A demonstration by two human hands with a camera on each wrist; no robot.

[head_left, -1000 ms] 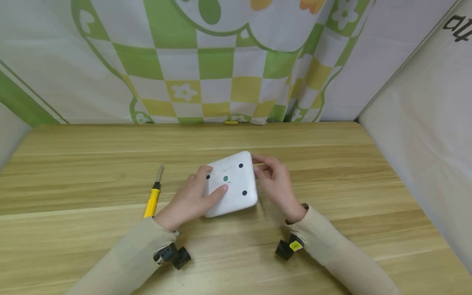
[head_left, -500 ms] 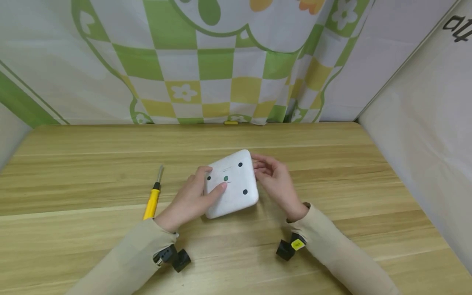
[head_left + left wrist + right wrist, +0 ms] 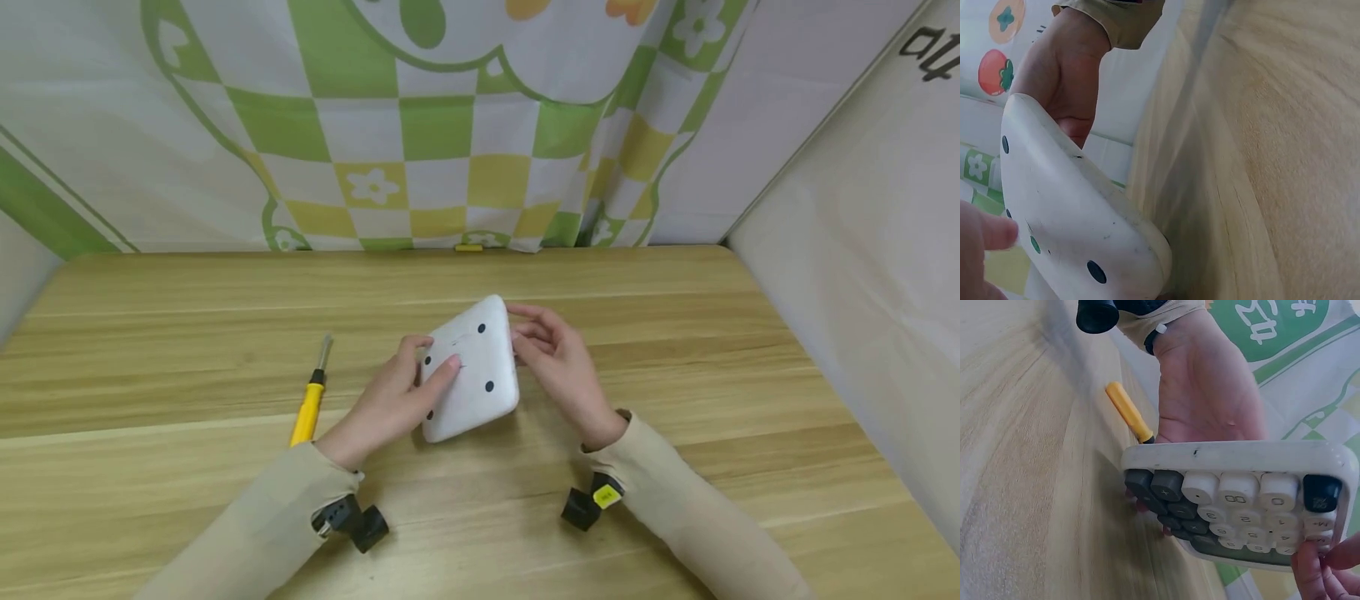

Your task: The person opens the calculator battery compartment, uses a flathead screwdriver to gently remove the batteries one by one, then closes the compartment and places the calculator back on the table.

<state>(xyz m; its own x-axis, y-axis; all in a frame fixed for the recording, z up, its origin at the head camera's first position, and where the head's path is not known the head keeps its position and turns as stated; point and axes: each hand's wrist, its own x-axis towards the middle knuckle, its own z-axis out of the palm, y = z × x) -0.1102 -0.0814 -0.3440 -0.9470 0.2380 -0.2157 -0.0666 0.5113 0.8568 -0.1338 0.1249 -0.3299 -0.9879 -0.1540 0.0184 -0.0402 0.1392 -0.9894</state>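
Observation:
My left hand (image 3: 386, 402) grips a white calculator (image 3: 480, 375) above the table, thumb pressed on its back and fingers reaching round the far face. The back carries several dark round feet and is tilted toward me. In the right wrist view the key side of the calculator (image 3: 1235, 457) shows white and dark grey keys. My right hand (image 3: 561, 367) is at the calculator's right edge. Its bent fingers (image 3: 1310, 575) and thumb pinch near the M+ keys at one corner; the exact contact is partly hidden.
A yellow-handled screwdriver (image 3: 308, 408) lies on the wooden table (image 3: 187, 350), left of the hands. A small yellow piece (image 3: 469, 248) sits at the table's back edge. Behind hangs a green, white and yellow checked curtain (image 3: 438, 129).
The calculator has turned and tilted more steeply, its upper corner shifting slightly up and left. The right hand stays at its edge with fingers moved slightly. The screwdriver has not moved.

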